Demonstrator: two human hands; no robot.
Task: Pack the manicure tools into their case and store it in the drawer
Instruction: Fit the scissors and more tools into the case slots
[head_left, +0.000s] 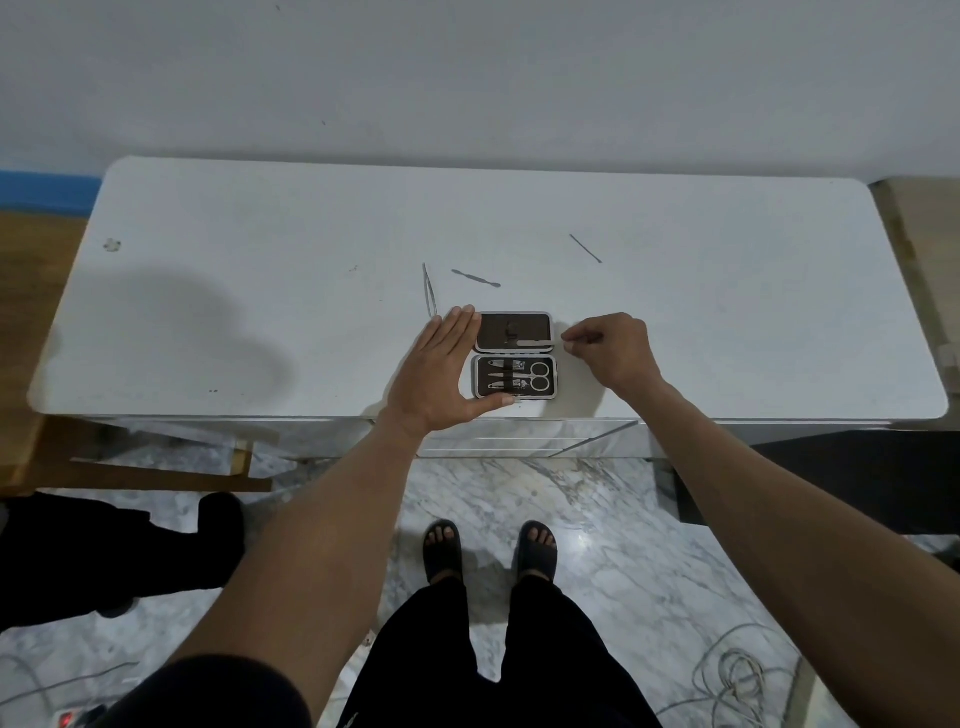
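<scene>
Manicure case (514, 356), head view: lies open near the table's (208, 312) front edge, between my hands. My left hand (441, 371), open flat, braces its left side; my right hand (608, 348) pinches the nail file (535, 342) over the lid. Case looks light and rigid, best gripped by its edges. Tweezers (429, 291), pusher (475, 278) and probe (585, 248) lie loose beyond

White tabletop (208, 312), rounded corners, fills mid-frame; small round mark (111, 245) near its upper-left corner. Pale wall (467, 78) across the top. Blue strip (47, 189) at far left edge. Marbled grey floor (597, 519) below. Wooden frame pieces (171, 475) lower left. Coiled white cable (737, 675) lower right. Black sandals (491, 551) bottom centre.
</scene>
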